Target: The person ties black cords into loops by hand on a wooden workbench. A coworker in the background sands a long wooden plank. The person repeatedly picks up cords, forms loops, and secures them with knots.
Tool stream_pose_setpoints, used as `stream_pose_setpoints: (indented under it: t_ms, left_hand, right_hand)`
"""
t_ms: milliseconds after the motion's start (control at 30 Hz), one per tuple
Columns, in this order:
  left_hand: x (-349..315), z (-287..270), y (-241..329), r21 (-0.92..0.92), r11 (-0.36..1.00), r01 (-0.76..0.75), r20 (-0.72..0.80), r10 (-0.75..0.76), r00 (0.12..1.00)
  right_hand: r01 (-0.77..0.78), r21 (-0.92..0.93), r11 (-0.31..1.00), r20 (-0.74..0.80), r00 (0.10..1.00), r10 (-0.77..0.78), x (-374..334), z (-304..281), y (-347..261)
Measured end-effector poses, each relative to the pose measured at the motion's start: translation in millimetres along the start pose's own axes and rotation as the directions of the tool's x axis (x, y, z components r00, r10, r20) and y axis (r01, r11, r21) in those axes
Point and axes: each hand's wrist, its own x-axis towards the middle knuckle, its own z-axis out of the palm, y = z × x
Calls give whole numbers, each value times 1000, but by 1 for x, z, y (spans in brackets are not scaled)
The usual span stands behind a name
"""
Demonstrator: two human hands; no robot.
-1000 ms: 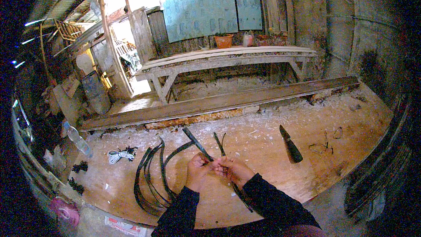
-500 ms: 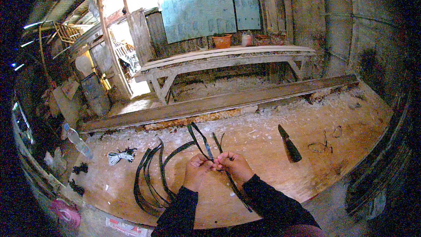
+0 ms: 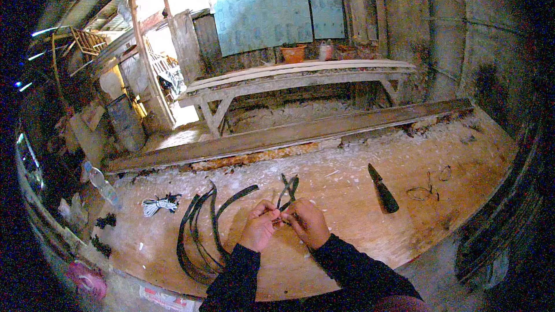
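My left hand (image 3: 260, 228) and my right hand (image 3: 309, 223) meet over the middle of the worktable, fingertips pinched together on a dark, flat strip (image 3: 295, 186). Its narrow upper parts cross and stick up beyond my fingers; the rest is hidden by the hands. Left of my left hand, several long black strips (image 3: 216, 219) lie curved on the wood. Off to the right of my right hand rests a knife (image 3: 383, 189) with a dark blade and handle, its tip pointing away.
A white cord bundle (image 3: 156, 207) and small black cord bundles (image 3: 106, 221) lie at the table's left. Thin dark cord loops (image 3: 426, 194) sit at the right. A clear plastic bottle (image 3: 103, 185) stands by the left edge. Along the far side runs a long board (image 3: 324, 133).
The tall loop above my hands is gone, and shorter crossed pieces show there now. The long tail below my right hand no longer shows. My right hand has turned slightly inward.
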Motion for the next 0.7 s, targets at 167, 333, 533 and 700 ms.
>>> stream_pose_setpoints:
  t_ms: [167,333,533,700]
  left_hand:
    - [-2,-2,3,-17,996,84,42,-83,996]
    - [4,-10,-6,-3,999,42,-56,-43,998]
    - [4,-11,-4,99,994,39,-20,-38,999]
    - [2,-3,-1,127,992,12,-65,-4,998]
  right_hand:
    - [4,142,990,-3,1000,-4,2,-1,-8]
    - [-208,286,936,150,974,170,1,0,-7]
    - [-215,265,940,104,976,194,2,3,-1]
    - [-109,141,984,52,993,103,2,5,2]
